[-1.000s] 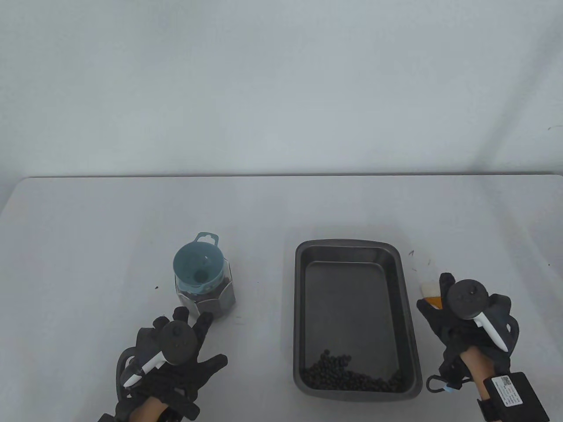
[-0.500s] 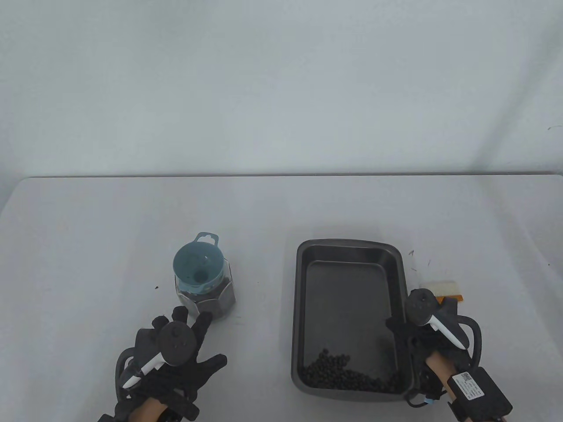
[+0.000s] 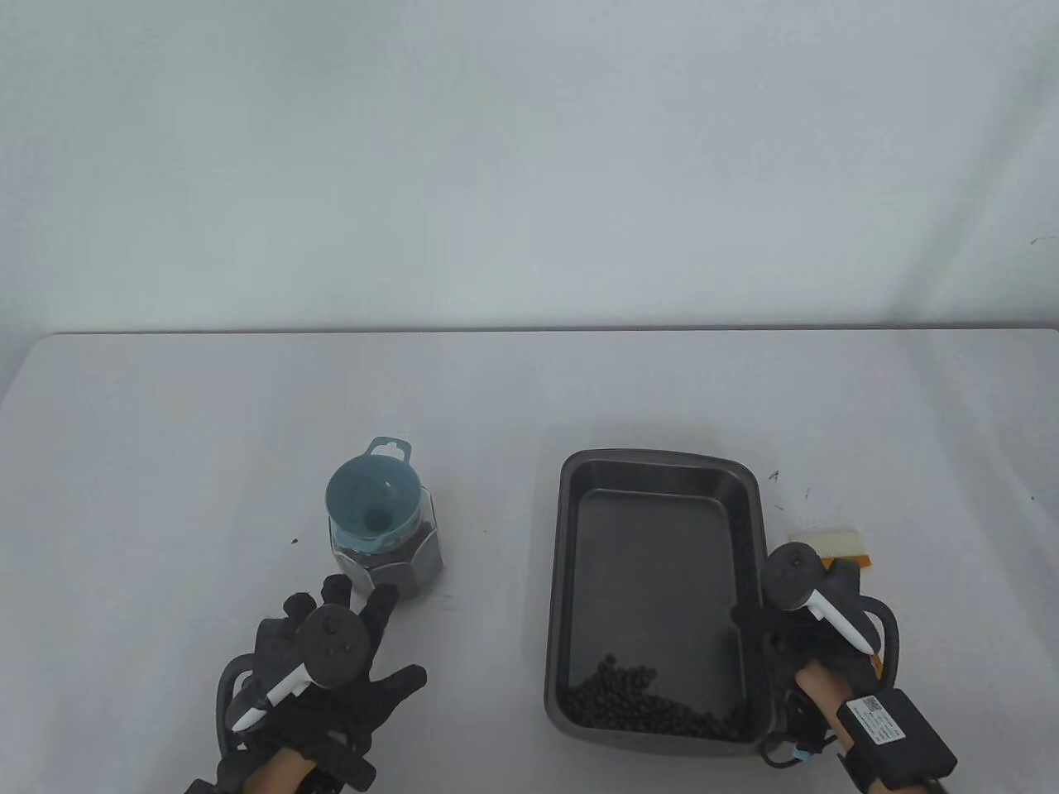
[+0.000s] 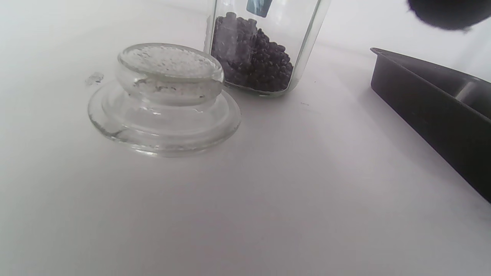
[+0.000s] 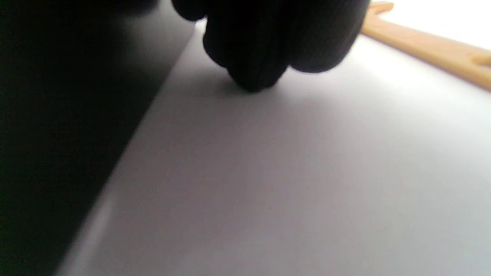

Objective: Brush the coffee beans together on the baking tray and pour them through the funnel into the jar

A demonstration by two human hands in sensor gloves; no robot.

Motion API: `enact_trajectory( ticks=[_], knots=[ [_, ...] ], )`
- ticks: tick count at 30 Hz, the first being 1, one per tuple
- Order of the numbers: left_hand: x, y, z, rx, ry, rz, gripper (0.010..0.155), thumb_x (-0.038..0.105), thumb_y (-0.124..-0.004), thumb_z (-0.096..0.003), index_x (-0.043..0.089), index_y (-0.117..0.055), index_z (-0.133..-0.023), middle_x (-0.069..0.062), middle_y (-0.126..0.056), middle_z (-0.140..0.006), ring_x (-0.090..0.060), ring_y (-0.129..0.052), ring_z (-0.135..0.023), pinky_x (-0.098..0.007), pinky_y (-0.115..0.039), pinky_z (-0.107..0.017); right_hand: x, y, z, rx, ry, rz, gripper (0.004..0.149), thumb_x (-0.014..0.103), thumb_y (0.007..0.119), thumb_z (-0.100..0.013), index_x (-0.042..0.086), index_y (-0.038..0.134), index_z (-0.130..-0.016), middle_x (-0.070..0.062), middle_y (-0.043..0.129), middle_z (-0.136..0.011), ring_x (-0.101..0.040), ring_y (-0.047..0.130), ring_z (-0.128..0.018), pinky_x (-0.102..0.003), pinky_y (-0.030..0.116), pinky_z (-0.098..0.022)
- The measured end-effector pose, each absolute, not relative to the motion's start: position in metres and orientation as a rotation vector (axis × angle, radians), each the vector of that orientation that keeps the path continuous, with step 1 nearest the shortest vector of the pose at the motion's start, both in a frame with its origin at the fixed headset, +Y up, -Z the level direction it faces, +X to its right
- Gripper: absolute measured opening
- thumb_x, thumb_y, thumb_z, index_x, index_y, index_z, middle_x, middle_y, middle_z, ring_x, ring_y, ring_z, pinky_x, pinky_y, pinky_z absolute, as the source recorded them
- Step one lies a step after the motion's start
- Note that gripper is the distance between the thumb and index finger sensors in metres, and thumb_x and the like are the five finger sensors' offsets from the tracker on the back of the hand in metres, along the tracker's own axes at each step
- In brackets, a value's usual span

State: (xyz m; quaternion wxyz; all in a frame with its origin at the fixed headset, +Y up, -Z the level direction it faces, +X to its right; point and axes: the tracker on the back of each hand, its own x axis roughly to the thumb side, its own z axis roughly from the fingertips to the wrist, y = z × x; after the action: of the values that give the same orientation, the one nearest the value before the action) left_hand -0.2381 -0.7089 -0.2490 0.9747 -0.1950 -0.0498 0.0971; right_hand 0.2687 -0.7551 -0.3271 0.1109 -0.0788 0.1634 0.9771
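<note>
The dark baking tray [image 3: 575,579] lies right of centre, with coffee beans [image 3: 654,711] heaped along its near end. My right hand [image 3: 765,622] grips the tray's right rim, thumb inside the wall and fingers outside; in the right wrist view the curled fingers [image 5: 261,42] sit beside the tray wall [image 5: 57,115]. The glass jar [image 3: 405,562], partly filled with beans, carries the blue funnel [image 3: 372,504]. My left hand [image 3: 360,645] lies spread and flat just in front of the jar, holding nothing. The left wrist view shows the jar [image 4: 264,50] and the tray [image 4: 433,111].
The brush [image 3: 836,547], with white bristles and a wooden handle [image 5: 429,50], lies on the table right of the tray, behind my right hand. A glass lid [image 4: 165,99] rests on the table near the jar, under my left hand.
My right hand left the brush, moved left and took hold of the tray's right rim. The tray's near end shifted slightly left. The left hand stayed put.
</note>
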Motion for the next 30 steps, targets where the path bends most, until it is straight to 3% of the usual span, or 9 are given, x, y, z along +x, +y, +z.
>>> enact_trajectory(
  ticks=[10, 13, 16, 23, 24, 30],
  knots=[
    [-0.238, -0.709, -0.249, -0.395, -0.103, 0.202, 0.092, 0.085, -0.054, -0.0408, 0.046, -0.014, -0.114, -0.013, -0.007, -0.122, -0.058, -0.018, -0.113, -0.07, -0.028, -0.08, 0.28, -0.751, -0.326, -0.197, 0.477, 2.568, 0.02, 0.05, 0.08, -0.05, 0.037, 0.075, -0.065, 0.0, 0.083, -0.085, -0.013, 0.098, -0.068, -0.032, 0.09, -0.05],
    [-0.238, -0.708, -0.25, -0.396, -0.108, 0.204, 0.092, 0.085, -0.054, -0.0407, 0.046, -0.014, -0.114, -0.013, -0.007, -0.122, -0.058, -0.018, -0.113, -0.07, -0.028, -0.08, 0.282, -0.749, -0.325, -0.165, 0.466, 2.378, 0.014, 0.05, 0.079, -0.051, 0.036, 0.079, -0.055, -0.003, 0.081, -0.083, -0.013, 0.099, -0.067, -0.027, 0.093, -0.048],
    [-0.238, -0.709, -0.25, -0.398, -0.109, 0.205, 0.092, 0.085, -0.054, -0.0408, 0.046, -0.014, -0.114, -0.013, -0.007, -0.122, -0.058, -0.018, -0.113, -0.07, -0.028, -0.08, 0.28, -0.747, -0.325, -0.147, 0.449, 2.26, 0.017, 0.049, 0.078, -0.052, 0.034, 0.083, -0.046, -0.005, 0.08, -0.081, -0.015, 0.099, -0.065, -0.024, 0.096, -0.044],
    [-0.239, -0.708, -0.249, -0.389, -0.113, 0.215, 0.092, 0.085, -0.054, -0.0407, 0.046, -0.015, -0.114, -0.013, -0.008, -0.122, -0.058, -0.018, -0.113, -0.07, -0.028, -0.08, 0.28, -0.734, -0.325, -0.145, 0.468, 2.22, 0.019, 0.049, 0.077, -0.053, 0.033, 0.084, -0.044, -0.007, 0.077, -0.083, -0.016, 0.099, -0.063, -0.025, 0.097, -0.043],
    [-0.239, -0.709, -0.249, -0.389, -0.114, 0.215, 0.092, 0.085, -0.055, -0.0407, 0.046, -0.015, -0.114, -0.013, -0.008, -0.122, -0.058, -0.018, -0.113, -0.07, -0.028, -0.08, 0.281, -0.73, -0.325, -0.14, 0.46, 2.217, 0.027, 0.049, 0.077, -0.054, 0.027, 0.087, -0.041, -0.008, 0.077, -0.083, -0.016, 0.099, -0.063, -0.025, 0.097, -0.043],
    [-0.239, -0.709, -0.249, -0.398, -0.122, 0.212, 0.092, 0.085, -0.055, -0.0407, 0.046, -0.015, -0.114, -0.013, -0.008, -0.122, -0.058, -0.018, -0.113, -0.07, -0.028, -0.08, 0.288, -0.675, -0.332, -0.116, 0.338, 2.219, 0.028, 0.048, 0.076, -0.055, 0.027, 0.087, -0.041, -0.008, 0.076, -0.083, -0.017, 0.099, -0.063, -0.025, 0.097, -0.042]
  ],
)
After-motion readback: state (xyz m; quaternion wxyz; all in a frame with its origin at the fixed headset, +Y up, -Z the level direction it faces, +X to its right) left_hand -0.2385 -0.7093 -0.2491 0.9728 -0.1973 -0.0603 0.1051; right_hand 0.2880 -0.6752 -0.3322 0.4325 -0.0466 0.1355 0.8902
